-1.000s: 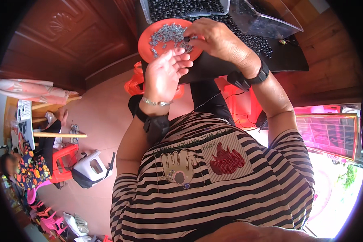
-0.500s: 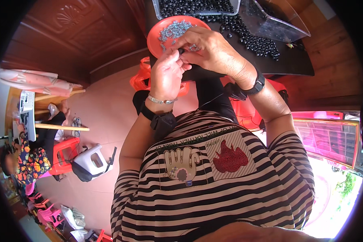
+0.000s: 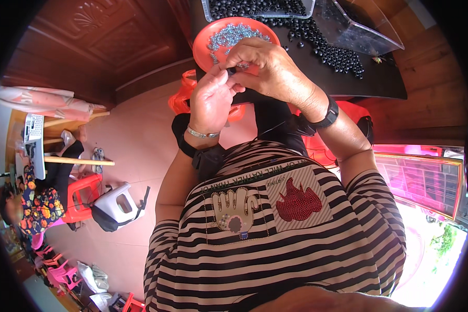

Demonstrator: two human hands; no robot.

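Observation:
My left hand (image 3: 210, 101) and my right hand (image 3: 268, 67) meet over the near edge of the dark table. Pinched between their fingertips is a small black round piece (image 3: 231, 70), partly covered by the fingers. Both hands are closed on it. Just beyond them sits an orange-red plate (image 3: 198, 52) with many small shiny silvery pieces (image 3: 231, 35) heaped on it. Loose black round pieces (image 3: 338, 56), like beads or small knobs, lie scattered to the right of the plate. More of them fill a clear plastic tray (image 3: 207, 11) behind it.
A clear plastic box (image 3: 369, 34) lies tilted at the table's back right. A red plastic bag (image 3: 178, 102) hangs below the table's left. On the far left, a person in a flowered top (image 3: 40, 208) sits near a red stool (image 3: 83, 195) and a grey-white stool (image 3: 117, 208).
Both hands stay together around the black piece, with slight finger movement. The view has shifted a little, so the plate and table appear slightly farther right.

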